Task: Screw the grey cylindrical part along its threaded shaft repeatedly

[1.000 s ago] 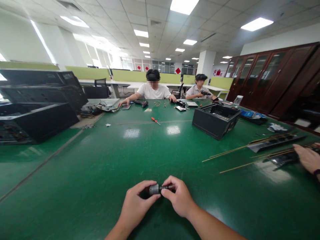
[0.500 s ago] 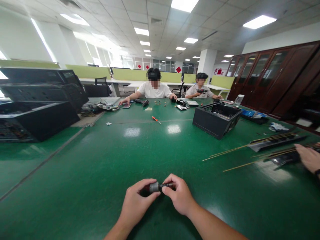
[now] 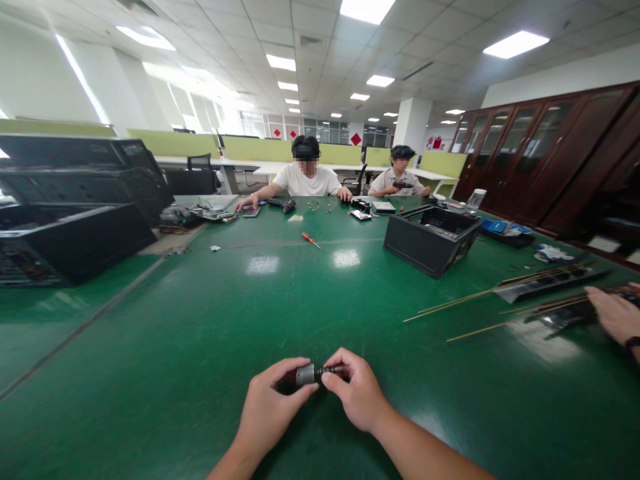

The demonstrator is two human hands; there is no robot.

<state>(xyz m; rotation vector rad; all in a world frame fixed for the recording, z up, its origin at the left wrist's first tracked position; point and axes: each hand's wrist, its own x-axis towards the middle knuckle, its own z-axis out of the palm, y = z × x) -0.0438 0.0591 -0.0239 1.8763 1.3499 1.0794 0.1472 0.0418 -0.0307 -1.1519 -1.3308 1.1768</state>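
Note:
Low over the green table (image 3: 200,347), near its front edge, both my hands meet on one small cylindrical part (image 3: 306,375) with a grey metal sleeve and a dark end. My left hand (image 3: 270,403) wraps its fingers round the grey, reddish-backed end. My right hand (image 3: 354,393) pinches the dark narrow end sticking out to the right. What the part is exactly I cannot make out.
A black open case (image 3: 430,239) stands mid-right, stacked black cases (image 3: 75,207) at left. Thin rods and black trays (image 3: 545,285) lie at right beside another person's hand (image 3: 616,315). A red screwdriver (image 3: 310,240) lies mid-table. Two people sit at the far end.
My hands and the part stay in nearly the same place; only small shifts of the fingers and view show. The hand at right moved slightly.

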